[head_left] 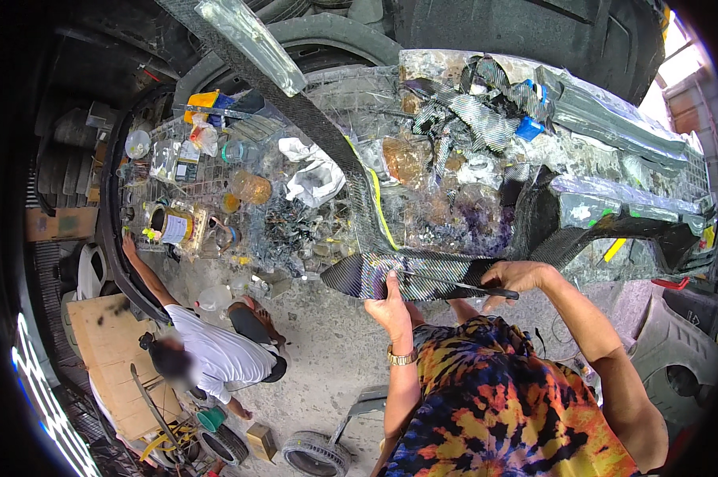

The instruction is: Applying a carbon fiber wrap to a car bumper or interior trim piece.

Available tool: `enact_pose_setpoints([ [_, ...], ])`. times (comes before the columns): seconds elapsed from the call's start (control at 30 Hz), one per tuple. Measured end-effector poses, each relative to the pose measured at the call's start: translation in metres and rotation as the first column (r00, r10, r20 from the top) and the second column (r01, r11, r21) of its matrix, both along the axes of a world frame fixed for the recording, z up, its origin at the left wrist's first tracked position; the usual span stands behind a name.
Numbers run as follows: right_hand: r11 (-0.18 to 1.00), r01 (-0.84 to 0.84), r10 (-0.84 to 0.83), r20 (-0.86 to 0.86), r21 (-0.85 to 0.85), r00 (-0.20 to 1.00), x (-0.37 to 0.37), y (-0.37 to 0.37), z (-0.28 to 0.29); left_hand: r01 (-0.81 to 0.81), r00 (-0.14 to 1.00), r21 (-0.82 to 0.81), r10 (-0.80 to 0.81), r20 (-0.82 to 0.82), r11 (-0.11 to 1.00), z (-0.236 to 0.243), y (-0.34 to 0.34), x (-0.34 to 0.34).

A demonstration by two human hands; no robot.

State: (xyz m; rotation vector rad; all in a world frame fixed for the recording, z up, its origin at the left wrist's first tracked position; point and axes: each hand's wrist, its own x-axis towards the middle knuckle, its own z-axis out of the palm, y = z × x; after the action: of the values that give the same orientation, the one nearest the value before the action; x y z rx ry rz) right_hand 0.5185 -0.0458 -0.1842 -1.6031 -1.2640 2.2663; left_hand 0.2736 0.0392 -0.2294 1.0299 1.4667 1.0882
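A dark piece of woven carbon-fibre cloth [446, 266] with a pointed left end lies across the near edge of the work table. My left hand [388, 308] grips its near edge, thumb on top and fingers hidden beneath. At the right end of the cloth, my right hand [516, 278] is closed round a long, thin dark tool [454, 283], whose kind I cannot make out. That tool slants over the cloth toward my left thumb. Just beyond the cloth, a long curved black carbon-fibre part [315, 127] with a yellow-green edge runs up to the far left.
Cut cloth scraps [474, 107] are heaped at the back. A dark moulded part [613, 211] rests on the right. Jars, a labelled tin [172, 226] and crumpled white paper [311, 171] cover the table's left. Another person [220, 342] crouches at left, near cardboard [100, 358] and a wheel [315, 455].
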Motion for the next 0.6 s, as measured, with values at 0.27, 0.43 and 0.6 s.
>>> enact_pose_setpoints([
  [0.27, 0.999, -0.034, 0.034, 0.0, 0.017, 0.999, 0.0, 0.004, 0.004, -0.088, 0.98, -0.089, 0.103, 0.171, 0.992, -0.005, 0.0, 0.002],
  [0.43, 0.996, 0.014, -0.022, 0.087, 0.089, 0.996, 0.0, -0.004, -0.004, -0.093, 0.968, -0.146, 0.124, 0.217, 0.985, -0.002, 0.003, 0.0],
  [0.6, 0.999, -0.016, 0.014, 0.047, 0.038, 0.999, 0.002, 0.004, 0.002, -0.07, 0.963, -0.144, 0.104, 0.249, 0.987, -0.005, 0.002, -0.004],
])
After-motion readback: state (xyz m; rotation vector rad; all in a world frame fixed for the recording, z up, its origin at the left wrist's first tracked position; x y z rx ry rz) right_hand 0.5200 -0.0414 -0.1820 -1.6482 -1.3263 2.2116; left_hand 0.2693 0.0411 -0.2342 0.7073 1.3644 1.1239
